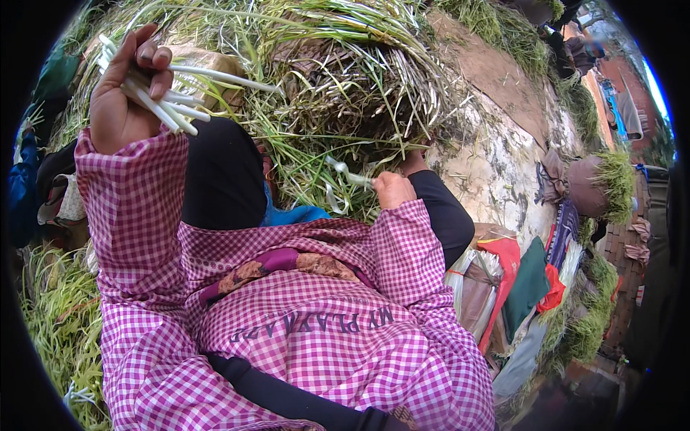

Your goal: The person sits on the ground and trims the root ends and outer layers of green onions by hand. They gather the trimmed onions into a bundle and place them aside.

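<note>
My left hand (132,91) is raised at the upper left, its fingers closed around several cut white plant stalks (164,105). One longer stalk sticks out from it to the right. My right hand (394,188) is low by my bent knee, shut on a pale, whitish strip or stalk (350,173) that is blurred; its exact kind I cannot tell. Beyond my right hand lies a large heap of long green-and-white stalks (372,81) with dry, rooty ends. Loose green leaves (302,178) cover the ground between my knees.
A stone (210,62) lies behind my left hand. At the right are bundled white stalks (480,285), red and green cloths (525,283) and a wrapped bundle of greens (590,186). A worn sheet (485,145) covers the ground. People are at the far left and upper right.
</note>
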`<action>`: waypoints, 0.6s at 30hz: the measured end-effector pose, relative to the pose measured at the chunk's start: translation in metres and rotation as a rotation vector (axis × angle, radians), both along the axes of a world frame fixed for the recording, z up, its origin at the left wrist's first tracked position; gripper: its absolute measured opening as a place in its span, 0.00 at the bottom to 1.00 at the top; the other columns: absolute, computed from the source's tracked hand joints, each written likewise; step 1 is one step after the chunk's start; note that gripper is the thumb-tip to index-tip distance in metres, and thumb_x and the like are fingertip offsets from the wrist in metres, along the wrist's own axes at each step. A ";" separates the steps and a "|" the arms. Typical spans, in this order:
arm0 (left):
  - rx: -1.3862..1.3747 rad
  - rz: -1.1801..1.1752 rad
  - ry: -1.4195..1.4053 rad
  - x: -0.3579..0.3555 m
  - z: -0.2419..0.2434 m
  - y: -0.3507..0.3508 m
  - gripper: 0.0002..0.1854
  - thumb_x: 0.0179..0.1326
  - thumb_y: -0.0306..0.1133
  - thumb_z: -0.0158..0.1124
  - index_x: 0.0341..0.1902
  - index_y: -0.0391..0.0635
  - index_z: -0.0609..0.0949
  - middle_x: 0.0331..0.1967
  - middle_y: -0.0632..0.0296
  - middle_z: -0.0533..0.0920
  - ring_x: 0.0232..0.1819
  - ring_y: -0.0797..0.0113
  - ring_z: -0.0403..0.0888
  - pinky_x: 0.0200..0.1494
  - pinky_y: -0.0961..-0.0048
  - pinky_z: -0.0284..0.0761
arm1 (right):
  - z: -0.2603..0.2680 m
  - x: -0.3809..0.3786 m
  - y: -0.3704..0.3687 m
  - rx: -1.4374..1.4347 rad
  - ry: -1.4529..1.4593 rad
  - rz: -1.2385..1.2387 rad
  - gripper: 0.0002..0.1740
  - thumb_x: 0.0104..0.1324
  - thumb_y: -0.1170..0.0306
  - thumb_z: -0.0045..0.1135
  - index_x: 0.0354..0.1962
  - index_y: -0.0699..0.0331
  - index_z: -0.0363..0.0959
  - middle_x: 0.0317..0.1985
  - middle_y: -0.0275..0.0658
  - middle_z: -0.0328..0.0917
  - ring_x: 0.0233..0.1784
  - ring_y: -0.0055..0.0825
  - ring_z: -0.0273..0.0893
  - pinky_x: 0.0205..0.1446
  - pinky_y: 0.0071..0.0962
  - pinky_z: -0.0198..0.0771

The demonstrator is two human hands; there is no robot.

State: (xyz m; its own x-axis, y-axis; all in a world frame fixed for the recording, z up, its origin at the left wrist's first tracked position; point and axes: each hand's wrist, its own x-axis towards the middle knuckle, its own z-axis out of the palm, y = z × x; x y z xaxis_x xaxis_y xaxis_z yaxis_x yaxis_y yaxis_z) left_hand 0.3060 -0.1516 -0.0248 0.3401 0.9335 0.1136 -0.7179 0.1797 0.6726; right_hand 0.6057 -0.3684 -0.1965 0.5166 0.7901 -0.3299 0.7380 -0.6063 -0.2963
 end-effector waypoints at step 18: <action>-0.480 -0.165 0.038 0.106 -0.072 -0.051 0.09 0.60 0.32 0.57 0.40 0.40 0.72 0.24 0.63 0.75 0.32 0.64 0.78 0.17 0.79 0.66 | 0.033 -0.053 0.019 0.886 0.987 -0.347 0.13 0.56 0.74 0.57 0.41 0.64 0.74 0.35 0.34 0.73 0.30 0.15 0.69 0.31 0.15 0.68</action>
State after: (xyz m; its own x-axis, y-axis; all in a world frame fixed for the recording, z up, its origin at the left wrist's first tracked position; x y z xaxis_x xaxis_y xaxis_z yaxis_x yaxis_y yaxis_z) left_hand 0.4117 -0.2025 -0.0970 0.4834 0.8105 -0.3308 -0.6301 0.5844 0.5113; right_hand 0.5531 -0.3499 -0.1630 0.5771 0.8063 -0.1295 -0.1531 -0.0490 -0.9870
